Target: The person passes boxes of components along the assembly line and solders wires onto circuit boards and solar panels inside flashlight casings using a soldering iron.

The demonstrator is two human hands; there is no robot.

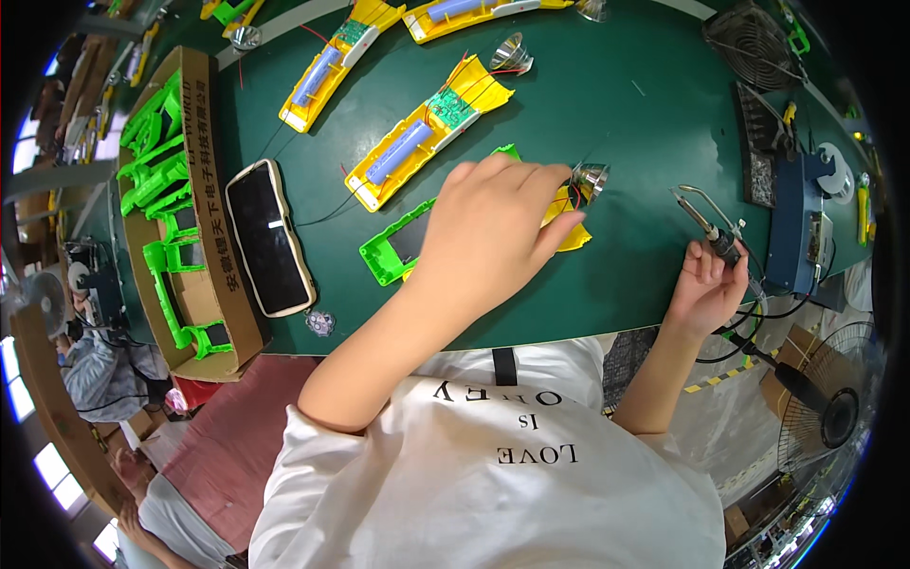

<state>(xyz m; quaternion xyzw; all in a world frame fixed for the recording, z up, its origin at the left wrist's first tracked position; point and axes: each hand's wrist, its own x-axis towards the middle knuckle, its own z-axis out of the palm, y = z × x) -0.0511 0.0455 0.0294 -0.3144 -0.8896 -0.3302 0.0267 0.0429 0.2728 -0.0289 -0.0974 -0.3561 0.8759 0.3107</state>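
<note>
My left hand [493, 228] reaches over a flashlight housing, its fingers curled down on it and the thumb toward the yellow end [569, 232]. A green cover [384, 258] with a dark panel shows beside and beneath the hand; the housing's middle is hidden. At the yellow end sits a silver reflector cup [592, 180] with thin red wires. In my right hand [711, 284], off to the right, is a soldering iron [722, 245] with a curved metal tube by its tip. Its tip points up and left, apart from the housing.
Open yellow housings [398, 156] with blue cells and green circuit boards lie farther back. At left a cardboard box [227, 237] holds several green covers, beside a phone [272, 237]. A blue soldering station [796, 223] stands right. A black fan [834, 412] is at lower right.
</note>
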